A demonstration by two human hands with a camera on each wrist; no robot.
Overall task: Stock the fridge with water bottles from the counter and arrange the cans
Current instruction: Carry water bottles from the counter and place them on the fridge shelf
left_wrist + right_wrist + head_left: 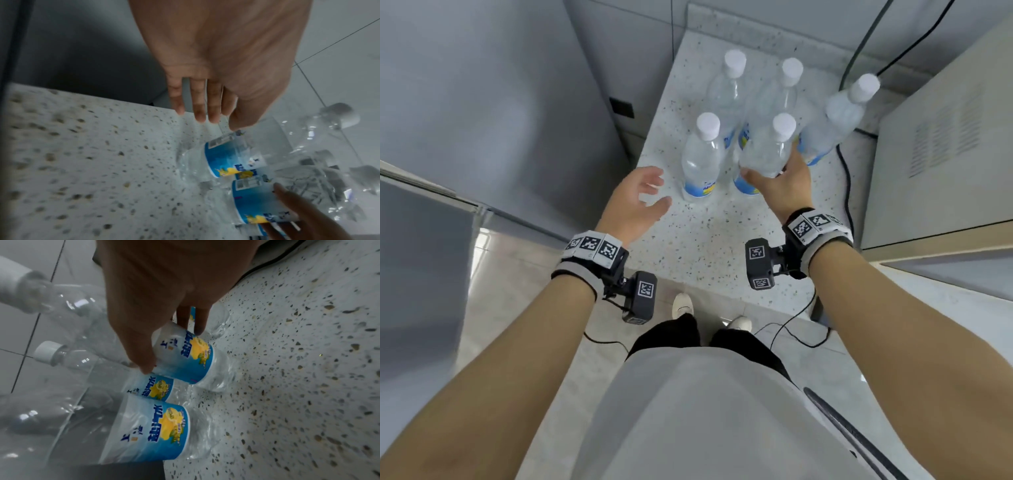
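Several clear water bottles with white caps and blue-yellow labels stand on the speckled counter (705,233). My right hand (774,168) grips the front right bottle (767,154) around its body. In the right wrist view the thumb and fingers of that hand (172,350) wrap the same bottle (185,360) just above its label. My left hand (657,192) hovers open just left of the front left bottle (702,161), not touching it. In the left wrist view the left hand (216,120) has straight fingers above that bottle (230,159). No cans are in view.
A tall grey fridge-like cabinet (482,120) stands to the left of the counter. A beige vented appliance (935,147) sits on the right, with black cables (847,192) running along the counter beside it. Bare counter lies in front of the bottles.
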